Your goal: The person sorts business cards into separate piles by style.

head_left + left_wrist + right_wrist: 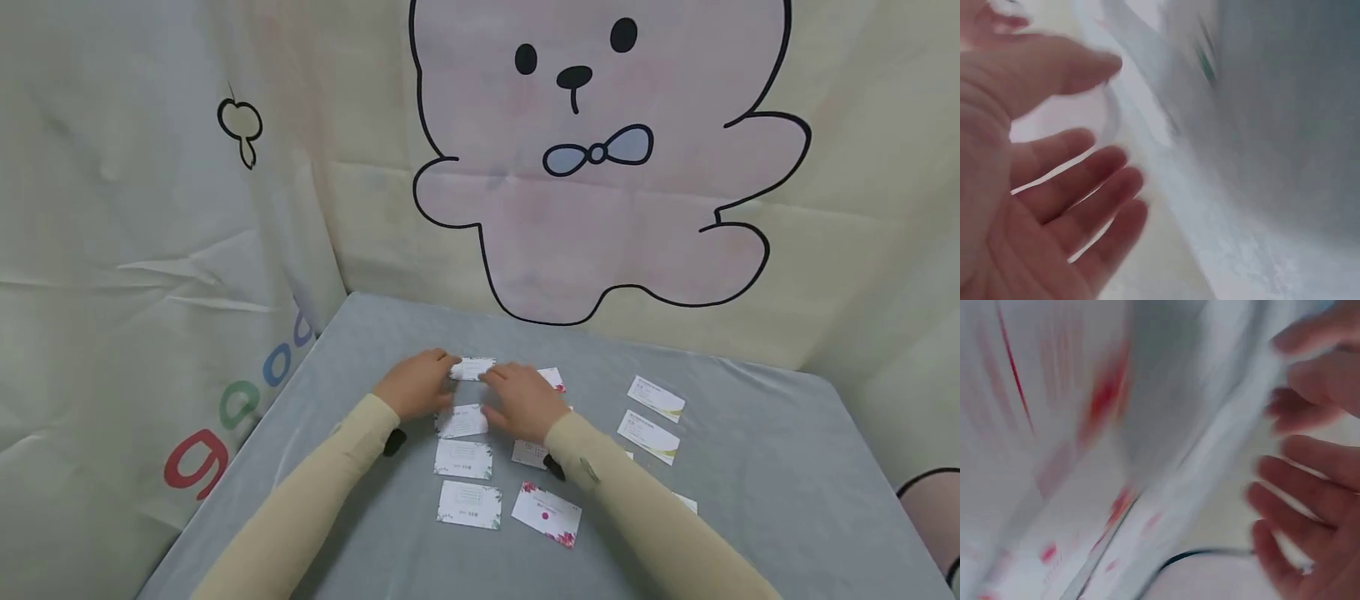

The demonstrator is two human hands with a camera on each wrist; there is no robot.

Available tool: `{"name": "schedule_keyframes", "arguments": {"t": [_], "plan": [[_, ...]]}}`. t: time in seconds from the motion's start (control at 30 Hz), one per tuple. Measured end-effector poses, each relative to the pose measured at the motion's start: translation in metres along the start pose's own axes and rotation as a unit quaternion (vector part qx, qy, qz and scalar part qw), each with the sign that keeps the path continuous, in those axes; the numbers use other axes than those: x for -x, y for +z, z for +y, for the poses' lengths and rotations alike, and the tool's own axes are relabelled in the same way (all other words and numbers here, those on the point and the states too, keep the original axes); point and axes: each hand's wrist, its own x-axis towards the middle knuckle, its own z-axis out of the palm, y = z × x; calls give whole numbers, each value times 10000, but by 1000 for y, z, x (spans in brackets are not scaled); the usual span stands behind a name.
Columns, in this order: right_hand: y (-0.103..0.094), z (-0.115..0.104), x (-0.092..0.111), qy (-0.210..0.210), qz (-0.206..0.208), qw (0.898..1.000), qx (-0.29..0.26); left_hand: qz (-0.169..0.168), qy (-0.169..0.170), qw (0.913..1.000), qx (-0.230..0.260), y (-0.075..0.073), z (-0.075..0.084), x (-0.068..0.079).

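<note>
In the head view my left hand [417, 385] and right hand [523, 403] face each other at the far end of a column of white cards. Between their fingertips lies a white card [473, 368] with leafy edges. Nearer me in that column are a second card [462, 422], a third card [463, 459] and a fourth card [469, 504], with leaf-printed corners. Both wrist views are blurred; they show the left fingers [1100, 194] and right fingers [1297, 494] loosely extended, with nothing held.
Right of that column lie pink-flowered cards, including a near one [547, 514] and a far one [553, 379], partly hidden by my right arm. Farther right are yellow-green-edged cards, such as this tilted card [649, 436]. Grey cloth [780, 467] covers the table; a printed curtain [862, 208] hangs behind.
</note>
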Motion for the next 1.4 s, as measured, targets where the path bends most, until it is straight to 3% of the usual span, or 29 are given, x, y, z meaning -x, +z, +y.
{"name": "schedule_keyframes", "arguments": {"t": [0.17,0.23,0.33,0.57,0.77,0.93,1.17,1.3,1.4], "plan": [[-6,-46,78,-495,197,9982,275,-317,572,9938,897,-3,34,67],[0,-56,94,-524,226,9976,402,-470,712,9918,951,4,42,84],[9,-63,102,-496,240,9973,489,-471,785,9924,820,17,47,95],[15,-65,103,-569,103,9980,271,-634,756,9923,751,28,53,97],[18,-67,105,-706,164,9971,224,-423,902,9950,84,30,64,106],[21,-66,108,-789,172,9966,175,-376,955,9947,106,31,72,113],[20,-65,108,-844,270,9958,227,-279,982,9947,-76,32,77,111],[11,-61,93,-719,241,9965,346,122,1085,9935,-332,23,73,101],[0,-42,60,-447,153,9981,399,256,937,9938,-536,9,59,68]]}}
